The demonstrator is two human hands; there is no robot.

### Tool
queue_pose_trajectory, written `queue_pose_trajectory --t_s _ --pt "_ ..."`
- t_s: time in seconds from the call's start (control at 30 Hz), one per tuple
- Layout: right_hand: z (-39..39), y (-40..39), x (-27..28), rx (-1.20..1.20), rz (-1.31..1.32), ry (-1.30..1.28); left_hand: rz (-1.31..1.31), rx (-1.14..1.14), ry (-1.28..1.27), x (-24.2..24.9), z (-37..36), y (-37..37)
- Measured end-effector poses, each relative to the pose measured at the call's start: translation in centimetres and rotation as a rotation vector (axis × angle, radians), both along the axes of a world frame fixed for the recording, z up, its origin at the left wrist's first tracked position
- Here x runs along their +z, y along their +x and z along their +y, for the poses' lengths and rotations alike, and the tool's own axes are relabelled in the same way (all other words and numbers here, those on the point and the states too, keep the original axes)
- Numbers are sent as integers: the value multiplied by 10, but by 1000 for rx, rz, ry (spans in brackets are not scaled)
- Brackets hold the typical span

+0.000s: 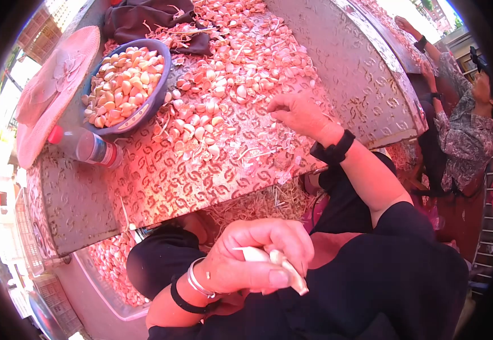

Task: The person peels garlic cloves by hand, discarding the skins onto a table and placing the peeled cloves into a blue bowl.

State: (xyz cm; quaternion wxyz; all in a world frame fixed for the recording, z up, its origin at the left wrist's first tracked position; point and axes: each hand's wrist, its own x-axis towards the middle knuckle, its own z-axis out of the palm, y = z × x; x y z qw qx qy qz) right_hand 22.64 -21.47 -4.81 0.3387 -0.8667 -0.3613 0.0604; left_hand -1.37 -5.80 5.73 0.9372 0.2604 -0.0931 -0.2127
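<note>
My left hand point(263, 255) is held close to my body, below the front edge of the metal table point(218, 184). Its fingers and thumb are closed round pale garlic cloves point(255, 254), which stick out between them. My right hand point(303, 116) hovers over the right part of the table with its fingers curled in. Whether anything small is pinched there is hidden. Left of it, loose garlic cloves point(198, 127) lie among skins and bits of stalk. Farther back spreads a larger heap of garlic point(246, 62).
A blue bowl point(166, 71) full of cloves stands at the left, beside a plastic bottle point(96, 150) and a pink hat point(56, 85). Dark cloth point(144, 22) lies behind. Below left is a crate of garlic point(116, 266). Another person point(467, 130) sits at the right.
</note>
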Motion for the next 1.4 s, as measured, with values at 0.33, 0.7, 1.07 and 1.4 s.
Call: queue_pose_trajectory --t_s 0.33,0.7,1.07,1.4 --pt "16 -22 -24 310 -132 -366 -399 75 -318 25 -27 -18" --pt "2 -19 -5 -20 -43 10 -469 32 -262 33 -15 -13" --pt "2 -14 -38 -17 -193 -297 292 360 -266 -70 23 29" --pt "-9 4 -6 -140 1370 594 525 499 -3 -112 23 53"
